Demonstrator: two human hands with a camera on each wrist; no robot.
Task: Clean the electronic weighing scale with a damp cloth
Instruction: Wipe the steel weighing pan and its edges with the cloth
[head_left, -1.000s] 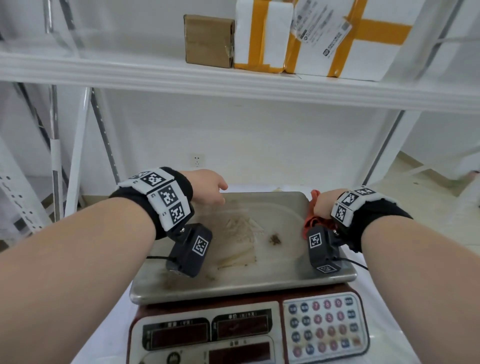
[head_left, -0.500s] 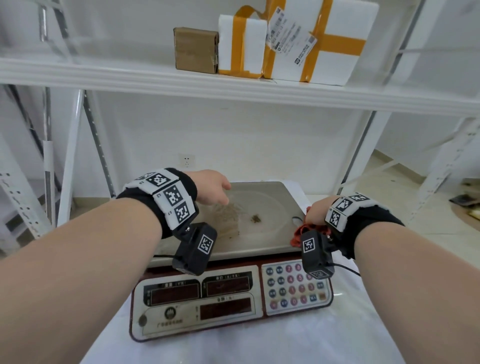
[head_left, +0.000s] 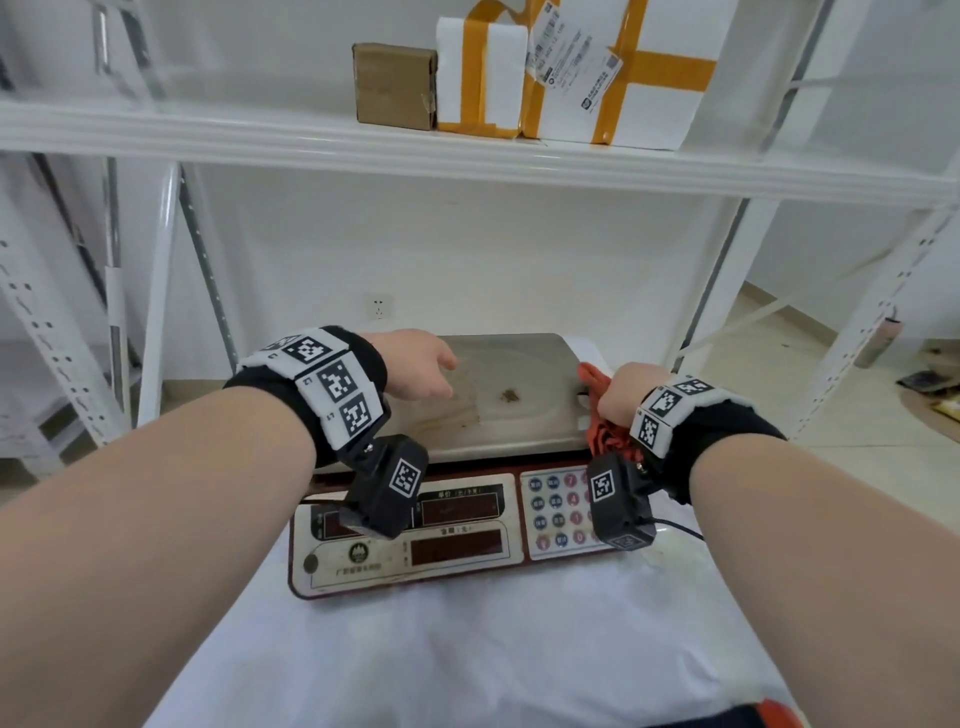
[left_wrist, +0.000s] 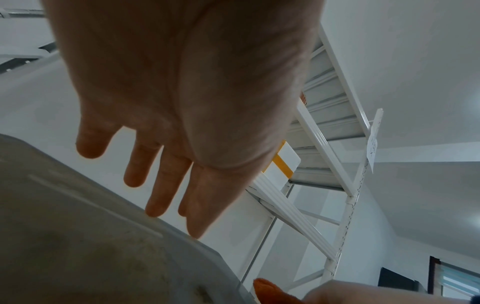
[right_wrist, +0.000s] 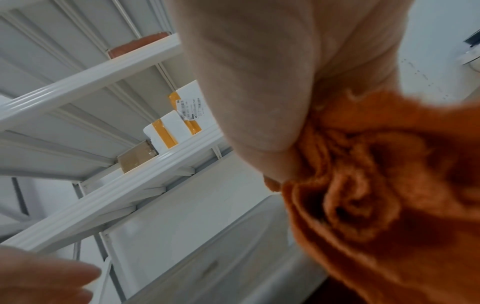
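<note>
An electronic weighing scale (head_left: 405, 551) with a red body, display windows and a keypad stands on a white cloth. Its steel pan (head_left: 524, 421) is streaked with grime and has a brown spot near the middle. My left hand (head_left: 421, 371) hovers over the pan's left part with straight, spread fingers (left_wrist: 158, 185) and holds nothing. My right hand (head_left: 631, 392) is at the pan's right edge and grips a bunched orange cloth (head_left: 605, 431), which fills the lower right of the right wrist view (right_wrist: 376, 185).
A white metal shelf (head_left: 467, 156) crosses above the scale, carrying a brown box (head_left: 395, 85) and white parcels with orange tape (head_left: 571, 73). Shelf uprights stand on both sides. White cloth (head_left: 467, 649) covers the surface in front of the scale. A wall socket (head_left: 378, 306) is behind.
The view has pulled back, so the scale's whole front panel shows. Both hands have stayed at the pan, the left over it, the right at its edge with the cloth.
</note>
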